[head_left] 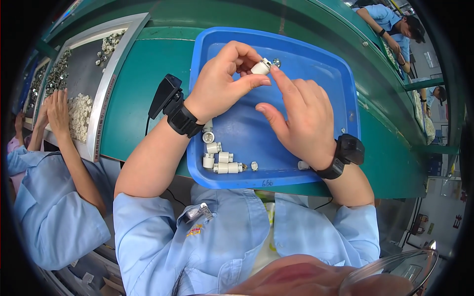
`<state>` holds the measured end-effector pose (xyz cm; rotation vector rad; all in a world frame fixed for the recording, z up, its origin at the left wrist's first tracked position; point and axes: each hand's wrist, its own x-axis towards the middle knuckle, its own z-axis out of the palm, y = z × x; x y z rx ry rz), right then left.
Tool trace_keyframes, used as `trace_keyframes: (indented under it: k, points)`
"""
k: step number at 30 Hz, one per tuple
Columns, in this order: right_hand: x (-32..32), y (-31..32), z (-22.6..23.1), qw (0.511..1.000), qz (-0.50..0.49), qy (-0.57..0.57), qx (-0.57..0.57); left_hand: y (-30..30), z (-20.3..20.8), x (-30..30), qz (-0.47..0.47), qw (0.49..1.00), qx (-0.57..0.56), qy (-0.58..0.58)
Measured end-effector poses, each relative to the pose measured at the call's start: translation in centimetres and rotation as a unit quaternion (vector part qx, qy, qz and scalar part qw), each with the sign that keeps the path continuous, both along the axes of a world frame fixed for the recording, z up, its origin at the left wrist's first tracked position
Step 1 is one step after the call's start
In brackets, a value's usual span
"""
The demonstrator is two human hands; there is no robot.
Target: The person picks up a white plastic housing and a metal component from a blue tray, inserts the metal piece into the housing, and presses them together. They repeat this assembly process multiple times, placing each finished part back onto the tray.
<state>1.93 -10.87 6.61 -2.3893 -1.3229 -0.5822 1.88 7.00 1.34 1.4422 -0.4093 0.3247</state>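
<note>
My left hand [227, 74] is closed around a white cylindrical lamp socket [261, 66], held tilted above the far part of a blue tray [274, 183]. The index fingertip of my right hand [307, 116] touches the socket's metal-fitted end. That hand's thumb is spread away from its fingers, and I see nothing held in it. A small shiny metal piece [276, 62] shows just beyond the held socket. Several similar white sockets [225, 157] lie in the tray's near left corner, with a small white piece [254, 166] beside them. Another socket [303, 165] lies below my right wrist.
The blue tray stands on a green table [140, 74]. At left, a metal-framed tray [106, 93] holds heaps of small white parts [79, 116] and metal parts [58, 71], where a co-worker's hand [58, 111] reaches in. Another person [390, 27] works at far right.
</note>
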Motion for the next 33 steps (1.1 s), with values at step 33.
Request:
trace_keyframes:
  k: [33]
  points:
    - [5.0, 0.5, 1.9, 0.954, 0.064, 0.277, 0.1, 0.5, -0.5, 0.7, -0.064, 0.995, -0.045, 0.062]
